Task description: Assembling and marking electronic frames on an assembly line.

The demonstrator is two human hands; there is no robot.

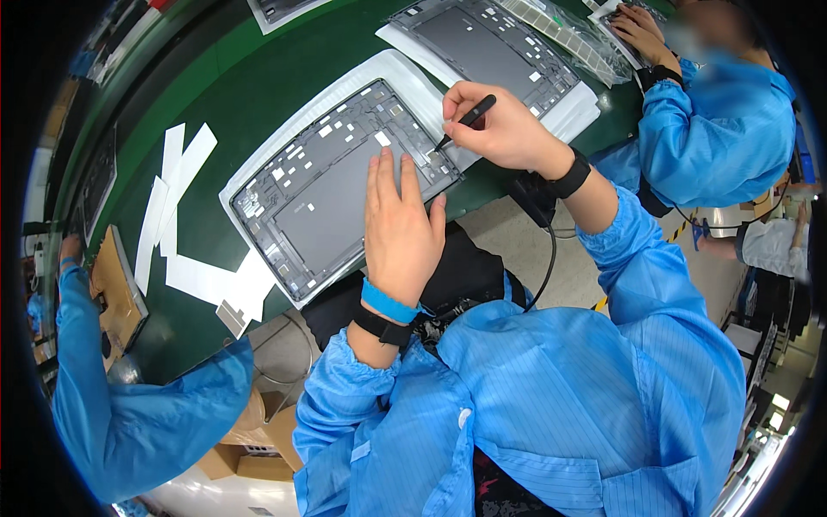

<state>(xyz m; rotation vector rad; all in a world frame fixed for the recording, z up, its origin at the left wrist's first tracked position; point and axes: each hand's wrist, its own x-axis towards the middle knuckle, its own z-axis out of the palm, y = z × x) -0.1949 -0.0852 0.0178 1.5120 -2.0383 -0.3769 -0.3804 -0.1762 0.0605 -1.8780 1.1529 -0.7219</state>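
Observation:
In front of me a dark grey tablet housing (323, 226) lies tilted on white foam sheeting (250, 168). Small white and pale pieces dot its inside along the upper and right parts. My left hand (398, 222) rests on the housing near its lower right, fingers stretched out and together. My right hand (500, 129) pinches a pair of black tweezers (476, 112), their tip down at the housing's right end, close to a small pale piece. Whether the tip grips anything is too small to tell.
A second tablet housing (482, 43) on white sheeting lies beyond, beside a clear-wrapped strip pack (568, 34). White paper strips (172, 198) are scattered on the green table (207, 103) at left. Co-workers in blue sleeves (155, 414) sit on both sides. A black cable (551, 258) hangs at the edge.

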